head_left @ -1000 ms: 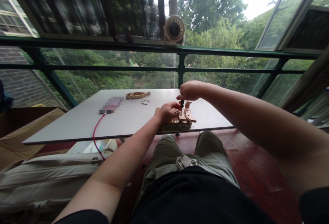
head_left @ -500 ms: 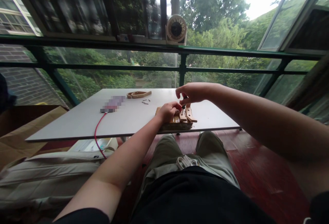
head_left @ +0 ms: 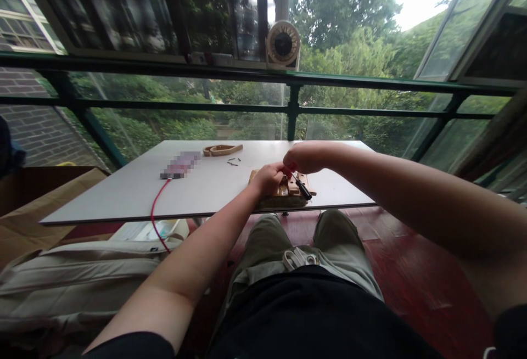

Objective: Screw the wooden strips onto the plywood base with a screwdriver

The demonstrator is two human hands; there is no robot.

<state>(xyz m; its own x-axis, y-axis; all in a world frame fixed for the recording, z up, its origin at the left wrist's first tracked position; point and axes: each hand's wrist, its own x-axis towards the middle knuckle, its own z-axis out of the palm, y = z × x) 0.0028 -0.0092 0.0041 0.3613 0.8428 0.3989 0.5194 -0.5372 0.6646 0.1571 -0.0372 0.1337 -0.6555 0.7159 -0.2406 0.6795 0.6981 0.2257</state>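
Note:
My left hand (head_left: 269, 179) rests on the near part of the table, its fingers closed at the left side of some pale wooden pieces (head_left: 293, 186) with small dark holes. What its fingertips pinch is too small to make out. My right hand (head_left: 303, 157) is curled just above and behind, its fingertips meeting those of the left; anything inside is hidden. A screwdriver with a black handle (head_left: 304, 190) slants across the wooden pieces, handle towards me and shaft towards my fingertips. Beneath everything is a yellowish-brown block (head_left: 282, 203) at the table's near edge.
On the white table (head_left: 206, 194) lie a curved wooden piece (head_left: 222, 151), several small dark screws (head_left: 233, 163) and a blurred-out device (head_left: 181, 166) with a red cable (head_left: 153, 208). A cardboard box (head_left: 53, 194) and a pale bag (head_left: 82, 287) are at left; a green railing (head_left: 197, 107) stands behind.
The screwdriver was upright in my right hand; now it lies slanted on the wooden pieces, handle towards me. My right hand has lowered and curled in beside the left fingertips.

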